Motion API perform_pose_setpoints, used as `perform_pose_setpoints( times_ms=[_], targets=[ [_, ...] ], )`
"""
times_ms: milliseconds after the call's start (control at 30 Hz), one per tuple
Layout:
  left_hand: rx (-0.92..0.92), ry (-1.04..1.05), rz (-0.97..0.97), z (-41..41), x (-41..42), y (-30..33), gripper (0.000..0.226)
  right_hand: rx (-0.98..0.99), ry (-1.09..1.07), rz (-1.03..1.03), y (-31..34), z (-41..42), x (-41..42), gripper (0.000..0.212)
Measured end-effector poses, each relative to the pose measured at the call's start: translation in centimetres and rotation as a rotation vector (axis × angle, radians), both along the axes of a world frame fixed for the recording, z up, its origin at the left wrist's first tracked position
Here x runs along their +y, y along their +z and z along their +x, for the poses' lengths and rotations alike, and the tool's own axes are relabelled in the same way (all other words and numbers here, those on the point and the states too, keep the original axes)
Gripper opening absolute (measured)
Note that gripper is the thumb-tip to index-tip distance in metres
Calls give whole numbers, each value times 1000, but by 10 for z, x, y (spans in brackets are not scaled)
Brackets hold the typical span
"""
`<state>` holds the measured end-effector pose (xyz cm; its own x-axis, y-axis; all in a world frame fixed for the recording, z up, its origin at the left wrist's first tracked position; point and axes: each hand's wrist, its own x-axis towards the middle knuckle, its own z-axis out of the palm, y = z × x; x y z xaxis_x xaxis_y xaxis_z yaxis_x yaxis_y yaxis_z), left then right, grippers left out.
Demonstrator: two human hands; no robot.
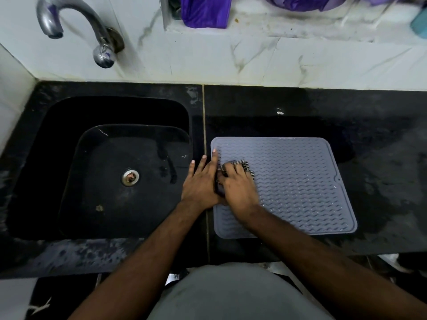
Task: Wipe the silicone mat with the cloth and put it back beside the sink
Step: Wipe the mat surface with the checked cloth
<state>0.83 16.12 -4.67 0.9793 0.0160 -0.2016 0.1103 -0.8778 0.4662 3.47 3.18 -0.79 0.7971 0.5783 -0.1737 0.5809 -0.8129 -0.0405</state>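
A grey ribbed silicone mat [295, 183] lies flat on the black counter just right of the sink [111, 112]. My right hand [238, 190] presses a small dark checked cloth [247, 168] onto the mat's left part; most of the cloth is hidden under the hand. My left hand [201, 181] lies flat with fingers spread over the mat's left edge and the counter strip beside the sink, touching my right hand.
The black sink has a metal drain [130, 177], and a chrome tap [76, 26] curves over it at the back left. The black counter [381, 158] looks wet. Purple cloth [203, 10] hangs on the white ledge behind. The counter's front edge runs just before my body.
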Motion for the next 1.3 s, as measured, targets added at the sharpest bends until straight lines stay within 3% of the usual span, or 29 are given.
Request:
perform_pose_setpoints(
  times_ms=[200,367,567,967,1167,1300],
  targets=[
    [62,18,-7,2,-2,6,151,82,210,20,14,24,-30,41],
    [83,26,1,1,-1,10,148,32,390,-149,31,44,-42,37],
    [117,57,25,4,-8,18,147,4,347,-202,36,51,-60,39],
    [228,105,83,9,-23,24,145,11,184,-116,21,53,-97,33],
    [208,65,169,18,-35,24,145,146,38,-12,9,42,-96,54],
    [103,-43,-114,29,-52,19,139,161,25,40,-5,30,-111,64]
  ],
)
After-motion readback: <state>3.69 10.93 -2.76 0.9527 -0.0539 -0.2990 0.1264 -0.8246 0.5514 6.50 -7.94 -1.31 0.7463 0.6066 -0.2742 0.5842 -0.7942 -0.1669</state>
